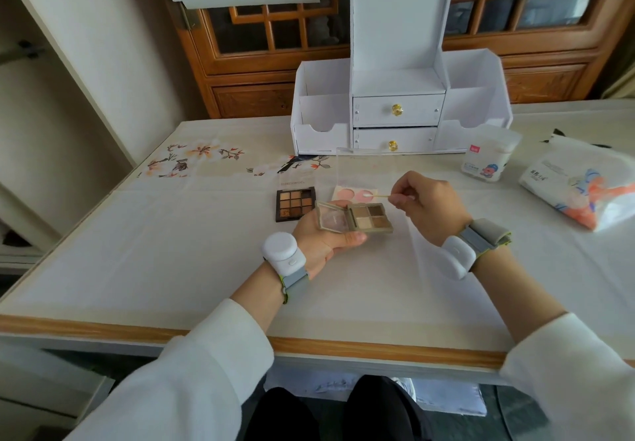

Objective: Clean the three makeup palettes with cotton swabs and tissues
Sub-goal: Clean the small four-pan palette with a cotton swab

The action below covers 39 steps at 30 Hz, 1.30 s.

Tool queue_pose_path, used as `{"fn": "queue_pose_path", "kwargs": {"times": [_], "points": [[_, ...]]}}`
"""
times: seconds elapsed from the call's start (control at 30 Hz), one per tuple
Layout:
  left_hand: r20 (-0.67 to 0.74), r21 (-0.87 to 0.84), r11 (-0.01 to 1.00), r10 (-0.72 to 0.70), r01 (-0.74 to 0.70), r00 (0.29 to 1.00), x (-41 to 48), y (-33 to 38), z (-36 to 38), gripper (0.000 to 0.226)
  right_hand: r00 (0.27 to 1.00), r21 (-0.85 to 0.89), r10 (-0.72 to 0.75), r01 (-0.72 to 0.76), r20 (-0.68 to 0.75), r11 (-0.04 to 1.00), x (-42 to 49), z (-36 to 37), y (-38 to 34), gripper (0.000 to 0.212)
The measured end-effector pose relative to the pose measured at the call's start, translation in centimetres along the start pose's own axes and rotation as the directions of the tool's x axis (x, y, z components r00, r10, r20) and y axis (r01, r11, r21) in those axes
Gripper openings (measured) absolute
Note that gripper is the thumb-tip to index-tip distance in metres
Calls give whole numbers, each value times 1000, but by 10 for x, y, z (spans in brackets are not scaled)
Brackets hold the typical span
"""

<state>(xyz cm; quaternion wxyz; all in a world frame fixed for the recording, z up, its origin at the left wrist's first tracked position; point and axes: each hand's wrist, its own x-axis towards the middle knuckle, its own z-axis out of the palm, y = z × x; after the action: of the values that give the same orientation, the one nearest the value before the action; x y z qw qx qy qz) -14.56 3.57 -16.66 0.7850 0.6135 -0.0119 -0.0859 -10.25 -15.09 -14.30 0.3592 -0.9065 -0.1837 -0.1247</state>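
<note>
My left hand holds a small open four-pan beige palette above the table, its clear lid folded out to the left. My right hand pinches a cotton swab whose tip points left, just above the palette's far edge. A dark nine-pan brown palette lies open on the table behind my left hand. A pink blush palette with a raised clear lid lies behind the held palette, partly hidden by it.
A white desk organiser with two drawers stands at the back. A cotton swab pack and a tissue pack lie at the right. The table's wooden front edge runs near my sleeves.
</note>
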Motion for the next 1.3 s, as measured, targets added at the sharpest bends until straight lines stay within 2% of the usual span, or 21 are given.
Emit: {"fn": "queue_pose_path", "kwargs": {"times": [0.13, 0.37, 0.57, 1.3], "points": [[34, 15, 999, -53, 53, 998, 4, 7, -8, 62, 1000, 42, 14, -13, -18, 999, -1, 3, 2, 6], [89, 10, 999, -50, 50, 995, 7, 4, -10, 65, 999, 4, -1, 1, -43, 1000, -3, 11, 11, 4], [70, -30, 999, -24, 26, 997, 5, 3, -8, 59, 995, -54, -90, 87, -44, 995, -1, 13, 11, 7], [70, -56, 998, -30, 34, 997, 5, 3, -9, 58, 986, -109, -163, 159, -29, 981, 0, 13, 19, 11]]}}
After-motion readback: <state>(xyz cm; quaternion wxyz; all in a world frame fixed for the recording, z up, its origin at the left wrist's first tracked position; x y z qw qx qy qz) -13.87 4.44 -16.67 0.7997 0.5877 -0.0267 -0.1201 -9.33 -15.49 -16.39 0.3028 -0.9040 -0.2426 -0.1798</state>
